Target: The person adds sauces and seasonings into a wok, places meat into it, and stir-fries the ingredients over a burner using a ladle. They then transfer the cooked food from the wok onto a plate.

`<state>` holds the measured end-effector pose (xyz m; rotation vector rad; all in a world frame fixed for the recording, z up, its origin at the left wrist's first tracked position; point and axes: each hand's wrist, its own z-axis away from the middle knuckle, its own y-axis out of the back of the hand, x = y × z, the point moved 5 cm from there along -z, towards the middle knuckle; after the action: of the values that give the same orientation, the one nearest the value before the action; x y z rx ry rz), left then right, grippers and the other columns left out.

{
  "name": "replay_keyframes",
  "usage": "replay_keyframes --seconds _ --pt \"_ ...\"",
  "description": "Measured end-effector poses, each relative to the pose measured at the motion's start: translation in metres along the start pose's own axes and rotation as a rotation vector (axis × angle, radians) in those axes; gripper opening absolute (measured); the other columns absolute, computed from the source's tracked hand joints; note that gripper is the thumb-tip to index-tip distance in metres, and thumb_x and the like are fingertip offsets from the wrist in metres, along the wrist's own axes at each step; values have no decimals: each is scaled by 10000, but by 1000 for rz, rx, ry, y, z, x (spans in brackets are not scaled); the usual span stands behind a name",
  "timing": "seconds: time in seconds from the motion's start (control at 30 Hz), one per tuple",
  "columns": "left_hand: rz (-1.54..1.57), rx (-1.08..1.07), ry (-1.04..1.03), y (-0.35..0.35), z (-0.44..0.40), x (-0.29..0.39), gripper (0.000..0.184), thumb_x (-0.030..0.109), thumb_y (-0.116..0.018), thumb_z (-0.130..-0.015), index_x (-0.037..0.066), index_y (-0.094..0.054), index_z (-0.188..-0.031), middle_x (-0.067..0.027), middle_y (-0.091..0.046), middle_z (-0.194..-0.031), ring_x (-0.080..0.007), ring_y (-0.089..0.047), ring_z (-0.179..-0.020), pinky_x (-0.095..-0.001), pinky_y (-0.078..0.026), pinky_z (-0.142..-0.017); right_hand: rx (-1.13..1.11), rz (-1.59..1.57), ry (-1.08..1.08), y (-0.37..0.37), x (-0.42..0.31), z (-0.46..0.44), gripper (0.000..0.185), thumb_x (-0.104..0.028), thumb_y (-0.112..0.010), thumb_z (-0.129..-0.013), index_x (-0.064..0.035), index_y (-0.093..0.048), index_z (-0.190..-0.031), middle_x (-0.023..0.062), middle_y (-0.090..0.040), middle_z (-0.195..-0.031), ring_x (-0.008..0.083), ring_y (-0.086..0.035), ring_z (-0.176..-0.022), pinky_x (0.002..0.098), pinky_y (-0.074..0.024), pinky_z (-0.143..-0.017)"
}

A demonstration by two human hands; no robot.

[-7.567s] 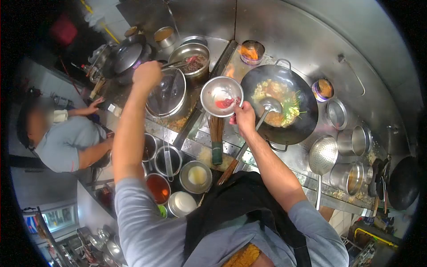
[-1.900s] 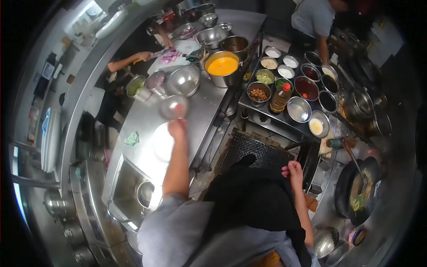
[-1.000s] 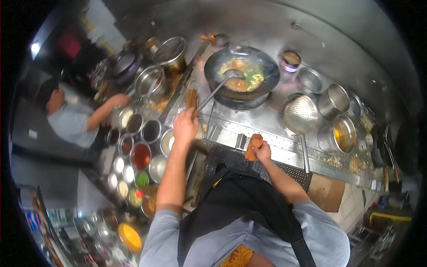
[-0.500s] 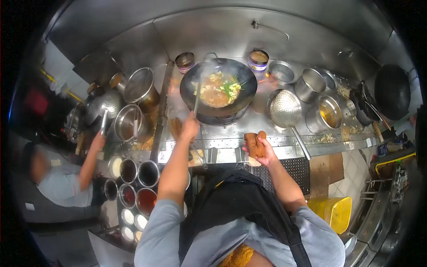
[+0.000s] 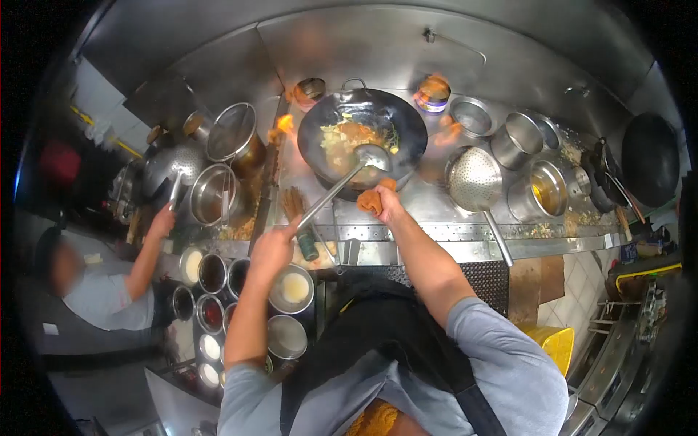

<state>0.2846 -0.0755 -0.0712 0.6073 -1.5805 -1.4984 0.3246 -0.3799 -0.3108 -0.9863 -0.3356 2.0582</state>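
Here the person's left hand (image 5: 273,251) is wrapped around the long handle of a ladle (image 5: 331,196), which slants up and away to the wok (image 5: 407,127). The scoop of the ladle sits inside the wok, at the near right part of the food (image 5: 342,149), a mix of yellowish and orange-brown pieces in some liquid with a little green at the right. The right hand (image 5: 390,203) clutches a folded orange-brown cloth (image 5: 372,202) right at the near edge of the wok; the cloth hides whether a wok handle is gripped through it.

The wok is at the back middle of the steel tabletop (image 5: 451,218), its far loop handle (image 5: 354,83) pointing toward the wall. Flames (image 5: 283,125) show to its left. A tin (image 5: 310,89) is just beyond its left side, and a second tin (image 5: 432,96) with a purple band is near its right side. A brush (image 5: 307,245) with a green grip lies under the line of the ladle handle.

To the right, a strainer (image 5: 474,178) rests with its handle toward the front, near two metal pots (image 5: 520,138). By the left forearm are a bowl (image 5: 276,291) with pale yellow contents and other bowls. At the far left, another person's hand (image 5: 161,221) holds a perforated scoop (image 5: 185,163).
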Motion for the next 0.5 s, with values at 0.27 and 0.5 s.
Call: replay_keyframes --seconds 0.27,0.5 --pt "252 -284 124 7 33 16 621 111 -657 -863 157 -461 -1450 -244 -678 -996 -401 -662 -945 -427 -514 -834 52 -220 173 -11 -10 75 147 -68 -523 -871 -7 -512 -1005 130 -612 -889 290 -663 -790 434 -578 -656" --pt "216 9 100 -34 25 44 593 108 -594 -862 160 -462 -1438 -277 -661 -895 -448 -642 -882 -524 -499 -790 -45 48 216 60 70 146 304 -158 -528 -889 13 -561 -1138 165 -649 -1006 312 -661 -919 474 -574 -774"
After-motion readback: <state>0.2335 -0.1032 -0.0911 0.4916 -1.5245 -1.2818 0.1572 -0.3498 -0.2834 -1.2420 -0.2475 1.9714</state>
